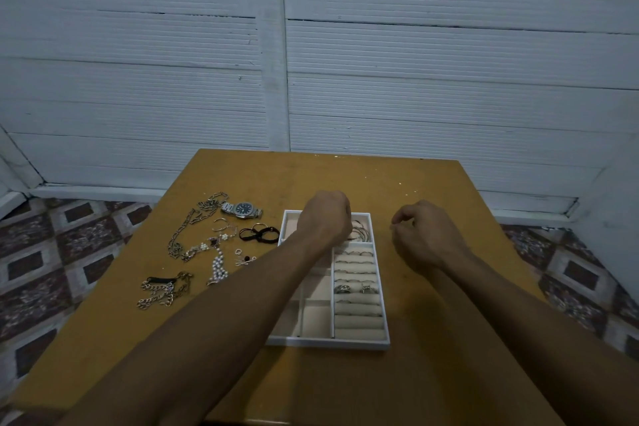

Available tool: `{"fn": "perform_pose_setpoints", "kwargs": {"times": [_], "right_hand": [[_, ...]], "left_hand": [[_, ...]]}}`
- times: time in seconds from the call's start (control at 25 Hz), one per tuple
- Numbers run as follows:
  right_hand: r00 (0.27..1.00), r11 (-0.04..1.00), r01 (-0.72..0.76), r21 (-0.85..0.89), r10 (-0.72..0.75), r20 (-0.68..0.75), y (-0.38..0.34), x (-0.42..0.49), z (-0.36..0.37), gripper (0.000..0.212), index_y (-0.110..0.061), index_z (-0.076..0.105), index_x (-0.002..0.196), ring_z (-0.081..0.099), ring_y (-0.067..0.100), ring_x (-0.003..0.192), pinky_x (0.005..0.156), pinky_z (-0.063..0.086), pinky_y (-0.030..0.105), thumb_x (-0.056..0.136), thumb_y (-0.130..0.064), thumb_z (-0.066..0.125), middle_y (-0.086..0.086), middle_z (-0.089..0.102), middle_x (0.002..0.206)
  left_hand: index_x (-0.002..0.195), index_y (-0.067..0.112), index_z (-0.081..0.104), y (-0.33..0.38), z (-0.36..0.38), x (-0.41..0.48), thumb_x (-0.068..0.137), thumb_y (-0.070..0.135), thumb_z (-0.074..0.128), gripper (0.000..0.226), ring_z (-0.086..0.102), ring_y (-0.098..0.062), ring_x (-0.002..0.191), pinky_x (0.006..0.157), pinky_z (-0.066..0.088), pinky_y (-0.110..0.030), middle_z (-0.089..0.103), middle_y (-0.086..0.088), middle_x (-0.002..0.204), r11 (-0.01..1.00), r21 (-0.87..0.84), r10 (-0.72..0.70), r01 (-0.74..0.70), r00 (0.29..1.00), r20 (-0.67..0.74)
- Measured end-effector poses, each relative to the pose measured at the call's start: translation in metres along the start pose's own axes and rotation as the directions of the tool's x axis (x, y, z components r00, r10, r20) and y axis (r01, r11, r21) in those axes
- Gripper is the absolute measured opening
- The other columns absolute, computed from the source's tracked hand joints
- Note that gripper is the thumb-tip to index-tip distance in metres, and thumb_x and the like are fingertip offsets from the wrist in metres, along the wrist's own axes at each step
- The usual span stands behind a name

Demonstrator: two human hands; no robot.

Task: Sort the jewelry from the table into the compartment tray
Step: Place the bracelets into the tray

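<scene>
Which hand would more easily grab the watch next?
The left, probably. The watch lies on the table left of the tray, on the left hand's side. The right hand hovers beyond the tray's other side and would have to cross over it.

A white compartment tray (328,342) with beige lining lies flat at the lower centre of the frame, its right column of ring rolls holding several silver rings (356,288) and its upper right compartment holding thin bangles (362,234). Left of it, loose on the tabletop (345,183), lie a steel watch (243,209), a long chain necklace (185,230), a black cord bracelet (257,234), a pearl strand (218,268) and heavy chain bracelets (160,292).
</scene>
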State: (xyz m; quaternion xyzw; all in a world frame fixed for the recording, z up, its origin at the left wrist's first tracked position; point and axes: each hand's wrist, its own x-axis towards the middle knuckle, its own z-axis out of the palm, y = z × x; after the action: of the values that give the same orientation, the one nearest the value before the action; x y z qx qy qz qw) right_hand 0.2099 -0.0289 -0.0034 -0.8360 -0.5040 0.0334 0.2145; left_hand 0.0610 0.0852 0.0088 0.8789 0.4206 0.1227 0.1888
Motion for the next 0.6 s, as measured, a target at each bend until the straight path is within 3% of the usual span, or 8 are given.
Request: {"fn": "perform_pose_setpoints", "kwargs": {"times": [0.44, 0.6], "right_hand": [[1.000, 0.999, -0.007, 0.032, 0.006, 0.023, 0.011, -0.008, 0.003, 0.022, -0.021, 0.071, 0.101, 0.054, 0.015, 0.091, 0.073, 0.043, 0.028, 0.093, -0.023, 0.051, 0.002, 0.062, 0.111], [1.000, 0.999, -0.015, 0.033, 0.015, 0.014, 0.012, -0.009, 0.001, 0.021, -0.021, 0.071, 0.101, 0.054, 0.013, 0.089, 0.072, 0.044, 0.027, 0.093, -0.023, 0.051, 0.002, 0.062, 0.112]], "left_hand": [[0.102, 0.007, 0.068, 0.002, 0.013, 0.001, 0.084, 0.004, 0.057, 0.022, 0.064, -0.030, 0.094, 0.076, 0.056, -0.038, 0.066, -0.015, 0.102, 0.994, 0.105, -0.037, 0.037, 0.999, -0.009], [0.102, 0.007, 0.068, 0.003, 0.016, 0.002, 0.084, 0.005, 0.057, 0.020, 0.063, -0.030, 0.091, 0.070, 0.052, -0.035, 0.065, -0.015, 0.100, 0.992, 0.116, -0.042, 0.044, 0.999, -0.023]]}}
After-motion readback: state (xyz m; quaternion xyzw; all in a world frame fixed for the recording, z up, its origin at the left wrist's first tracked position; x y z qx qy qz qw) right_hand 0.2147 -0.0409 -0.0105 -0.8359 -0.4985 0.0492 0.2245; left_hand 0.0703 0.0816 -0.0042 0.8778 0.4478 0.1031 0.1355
